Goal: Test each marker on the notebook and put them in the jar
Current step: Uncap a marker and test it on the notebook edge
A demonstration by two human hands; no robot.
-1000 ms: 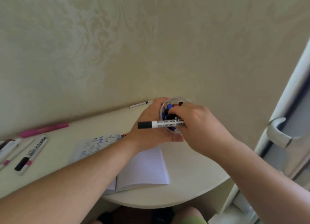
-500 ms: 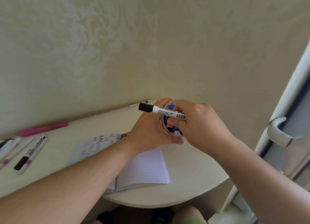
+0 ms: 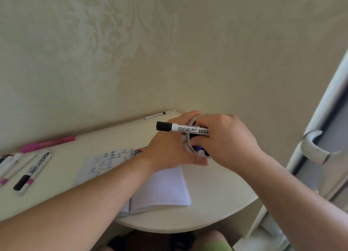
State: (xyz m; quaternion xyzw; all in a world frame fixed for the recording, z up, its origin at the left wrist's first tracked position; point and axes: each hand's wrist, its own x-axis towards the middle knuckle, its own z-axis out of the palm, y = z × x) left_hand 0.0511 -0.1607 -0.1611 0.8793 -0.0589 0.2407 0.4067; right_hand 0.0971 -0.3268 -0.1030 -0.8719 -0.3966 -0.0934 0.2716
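A pale cream tabletop (image 3: 216, 194) with a rounded front edge stands against a wall (image 3: 169, 53) papered in a faint, embossed floral pattern of the same cream tone. At the right a white door (image 3: 320, 122) with a white lever handle (image 3: 313, 147) rises beside the tabletop.

The left hand (image 3: 169, 147) wraps round the side of a clear jar (image 3: 188, 143) near the tabletop's back right part, its fingers curled on the glass. Coloured marker caps show inside the jar, blue and white among them. The right hand (image 3: 226, 139) sits over the jar's mouth, its fingers clamped on a whiteboard marker (image 3: 182, 128) with a white printed barrel and a black cap. The marker lies almost level across the jar's rim, the cap pointing left, beyond the left hand's knuckles.

An open notebook (image 3: 162, 190) lies on the tabletop under the left forearm; its far page carries blue scribbles, its near page is lined and clean. At the left edge several markers (image 3: 32, 171) lie together, one black-capped with a pink band, and a pink marker (image 3: 47, 144) lies near the wall. A thin white pen (image 3: 157, 115) rests along the wall behind the jar. Below the tabletop's edge a knee in green cloth (image 3: 216, 246) shows.
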